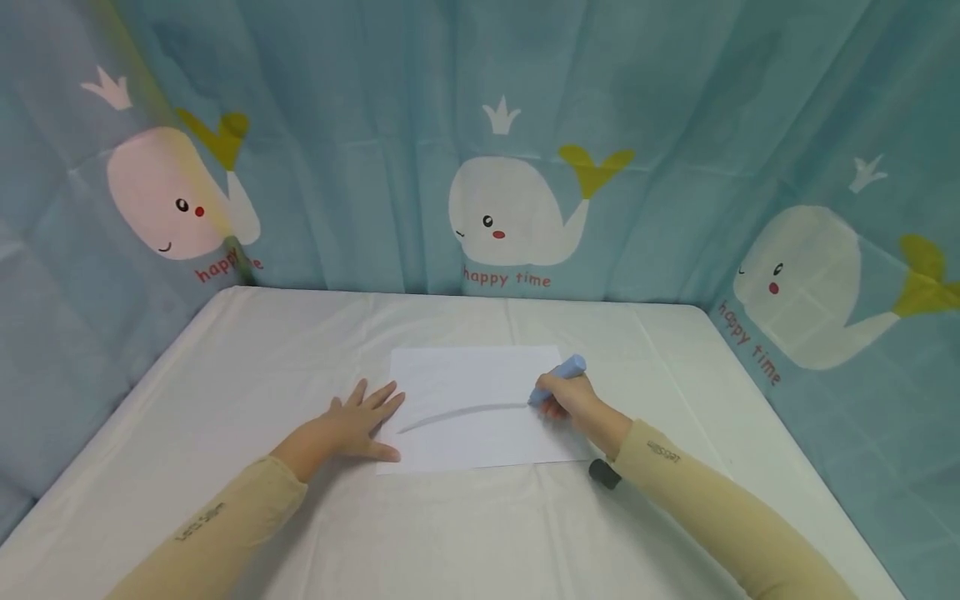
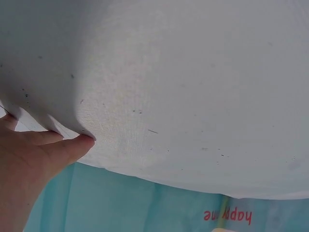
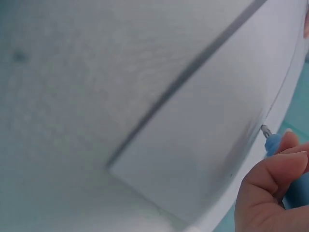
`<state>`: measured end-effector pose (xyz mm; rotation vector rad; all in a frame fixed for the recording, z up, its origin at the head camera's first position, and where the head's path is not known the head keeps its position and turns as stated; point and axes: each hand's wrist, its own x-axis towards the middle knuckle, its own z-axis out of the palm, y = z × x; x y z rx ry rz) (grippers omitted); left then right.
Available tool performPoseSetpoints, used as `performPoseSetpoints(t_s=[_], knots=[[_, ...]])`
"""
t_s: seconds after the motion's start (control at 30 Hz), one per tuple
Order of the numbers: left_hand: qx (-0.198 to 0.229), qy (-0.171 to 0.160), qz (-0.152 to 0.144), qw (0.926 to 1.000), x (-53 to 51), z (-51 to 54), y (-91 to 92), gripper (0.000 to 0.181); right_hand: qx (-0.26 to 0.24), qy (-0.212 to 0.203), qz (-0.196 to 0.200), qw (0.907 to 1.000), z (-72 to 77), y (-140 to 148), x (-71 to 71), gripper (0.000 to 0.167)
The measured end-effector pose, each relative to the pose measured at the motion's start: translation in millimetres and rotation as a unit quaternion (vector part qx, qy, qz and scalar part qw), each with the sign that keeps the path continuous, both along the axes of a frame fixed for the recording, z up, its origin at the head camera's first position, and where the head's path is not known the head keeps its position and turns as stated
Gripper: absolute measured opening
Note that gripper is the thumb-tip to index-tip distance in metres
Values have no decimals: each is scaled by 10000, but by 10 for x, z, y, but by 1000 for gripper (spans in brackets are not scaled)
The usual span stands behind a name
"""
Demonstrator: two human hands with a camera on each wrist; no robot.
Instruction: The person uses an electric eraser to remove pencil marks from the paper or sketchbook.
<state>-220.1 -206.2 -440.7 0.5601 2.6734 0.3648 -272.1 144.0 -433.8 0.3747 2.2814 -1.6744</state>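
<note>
Your right hand [image 1: 572,398] grips a blue marker [image 1: 569,367]; should your left hand [image 1: 350,427], fingers apart, lift, the paper [image 1: 465,375] could skid.

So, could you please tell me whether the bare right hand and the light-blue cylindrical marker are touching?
Touching: the head view shows the right hand gripping the light-blue marker, whose two ends stick out either side of the grip.

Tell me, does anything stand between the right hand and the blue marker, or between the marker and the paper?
Nothing visible does: the right hand grips the blue marker, and its tip is at the right end of the gray line on the paper. The dark object lies aside, off the paper's near right corner.
</note>
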Motion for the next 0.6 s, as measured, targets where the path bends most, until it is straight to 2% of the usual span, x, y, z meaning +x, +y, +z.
performPoseSetpoints(t_s=[0.6], knots=[[-83,44,16,10000,-16,-9,-3,103,122,92,17,9999,14,-22,-14,14]])
